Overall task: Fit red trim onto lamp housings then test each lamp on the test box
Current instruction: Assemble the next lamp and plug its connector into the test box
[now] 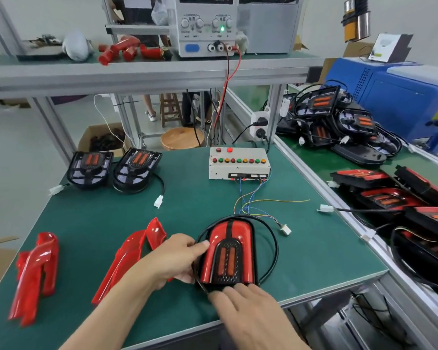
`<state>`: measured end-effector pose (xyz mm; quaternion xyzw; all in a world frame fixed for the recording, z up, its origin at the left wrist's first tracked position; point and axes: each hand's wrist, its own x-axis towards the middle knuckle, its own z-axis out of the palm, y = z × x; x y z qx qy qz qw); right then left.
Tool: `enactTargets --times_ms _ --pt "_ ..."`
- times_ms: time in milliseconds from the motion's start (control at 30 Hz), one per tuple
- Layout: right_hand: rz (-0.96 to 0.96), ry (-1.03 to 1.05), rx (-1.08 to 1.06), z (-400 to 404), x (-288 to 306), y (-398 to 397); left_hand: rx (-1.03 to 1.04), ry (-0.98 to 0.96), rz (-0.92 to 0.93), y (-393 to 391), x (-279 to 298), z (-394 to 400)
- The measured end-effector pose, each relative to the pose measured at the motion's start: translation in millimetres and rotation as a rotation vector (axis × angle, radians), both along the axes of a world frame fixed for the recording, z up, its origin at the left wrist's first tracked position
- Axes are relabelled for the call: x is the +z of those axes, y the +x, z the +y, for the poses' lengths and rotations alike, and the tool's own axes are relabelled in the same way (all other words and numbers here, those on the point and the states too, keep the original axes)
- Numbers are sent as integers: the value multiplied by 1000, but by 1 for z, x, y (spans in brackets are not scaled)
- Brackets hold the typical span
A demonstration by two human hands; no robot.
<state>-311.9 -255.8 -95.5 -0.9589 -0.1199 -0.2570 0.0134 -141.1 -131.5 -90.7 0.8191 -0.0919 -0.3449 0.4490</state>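
Note:
A lamp housing with red trim fitted lies on the green mat near the front edge, its black cable looped around it. My left hand grips its left side, thumb on the red trim. My right hand holds its near end, fingers under the bottom edge. The white test box with coloured buttons stands behind it, and its loose connector lies just right of the lamp. Two bare black lamp housings sit at the back left. Loose red trim pieces lie at the left.
A power supply with red and black leads stands on the upper shelf beside more red parts. The side bench at the right holds piles of lamps, untrimmed and trimmed. A cable's white plug reaches over the bench rail.

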Motion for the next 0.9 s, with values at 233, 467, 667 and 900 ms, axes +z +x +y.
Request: enactTargets --times_ms 233,467,667,900 --pt "33 495 -225 3 -30 -25 14 21 -58 -15 1 -15" --pt "369 1656 -568 -24 -28 -46 19 81 -115 -30 -2 -15" --pt "40 2214 -635 -44 -27 -35 108 -45 -191 -57 -3 -7" --pt "-27 2451 -564 -42 -9 -19 272 -301 -311 -93 4 -14"
